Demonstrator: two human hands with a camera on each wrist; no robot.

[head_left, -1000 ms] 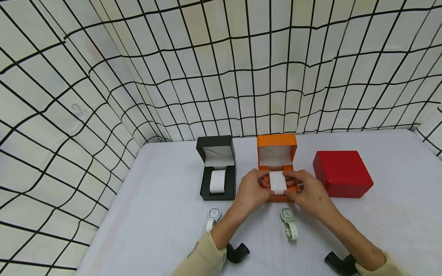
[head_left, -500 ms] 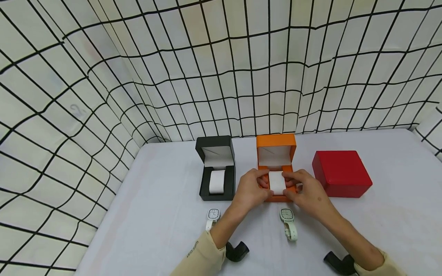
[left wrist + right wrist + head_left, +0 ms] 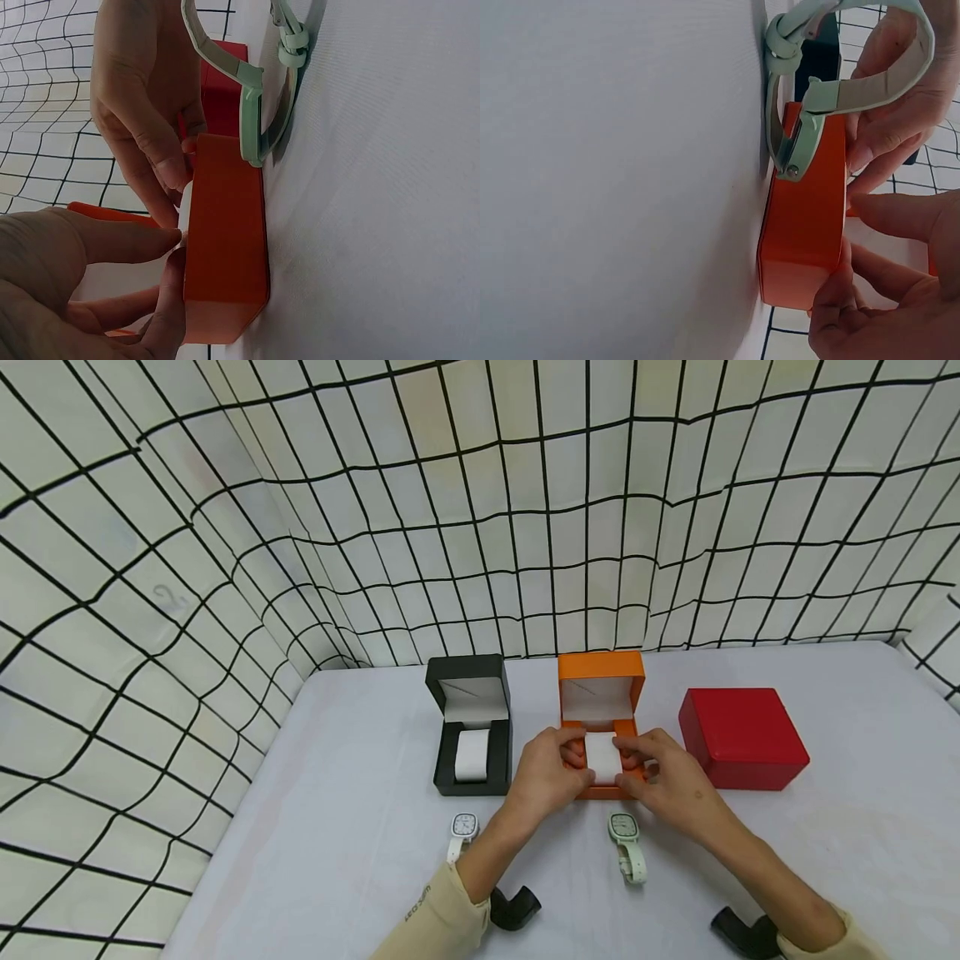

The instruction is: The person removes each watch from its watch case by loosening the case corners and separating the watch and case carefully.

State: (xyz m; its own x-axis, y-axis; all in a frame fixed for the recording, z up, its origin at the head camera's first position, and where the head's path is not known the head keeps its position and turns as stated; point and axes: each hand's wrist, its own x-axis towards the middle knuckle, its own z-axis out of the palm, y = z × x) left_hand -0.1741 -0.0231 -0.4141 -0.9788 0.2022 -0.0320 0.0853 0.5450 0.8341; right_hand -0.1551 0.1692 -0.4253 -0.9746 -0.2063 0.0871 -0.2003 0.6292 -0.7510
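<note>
My left hand (image 3: 550, 775) and right hand (image 3: 670, 781) pinch the white cushion (image 3: 603, 757) from either side, fingers curled, inside the open orange box (image 3: 602, 680) mid-table. A mint watch (image 3: 627, 846) lies just before it.

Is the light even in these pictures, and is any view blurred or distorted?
Head view: soft, even light, faint shadows, sharp, but the wall grid bends as through a wide lens. Left wrist view: turned sideways, the left hand close and soft. Right wrist view: also sideways, the orange box sharp, slightly glossy.

Bright, even light; soft shadows; wide-angle bending at head-view edges.
</note>
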